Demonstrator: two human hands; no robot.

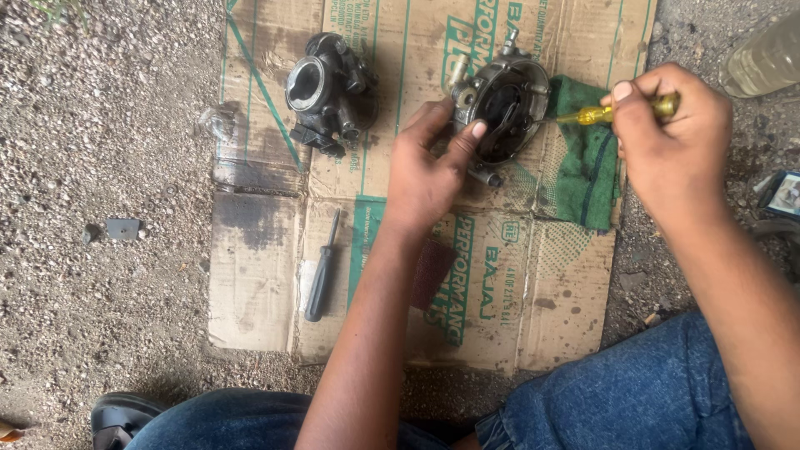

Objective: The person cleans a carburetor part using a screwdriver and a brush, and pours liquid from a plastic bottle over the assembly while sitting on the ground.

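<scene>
Down on the gravel lies a flat sheet of cardboard [258,275], and everything sits on it. A green rag [587,179] lies at its right side, near the right hand. Next in size come two dark metal engine parts. One round part [329,90] sits alone at the upper left, well apart from both hands. The other, a round bowl part [502,112], is between the two hands, with its open side facing up.

Now the hands. The left hand [425,179] sits just below and left of the bowl part, and its fingers curl around the rim to hold it steady (the thumb rests on the near edge). The right hand [675,146] is closed in a fist around a yellow screwdriver [621,110].

That screwdriver is what matters most. It lies almost flat, pointing left, with its handle in the right fist and its thin tip reaching over the rag to the right edge of the bowl part. So the bowl part lies to the left of the right hand, straight along the tool's line, and the left hand is the nearer one, touching it.

Smallest, a black screwdriver [323,271] lies free near the left arm, pointing up and down.
</scene>
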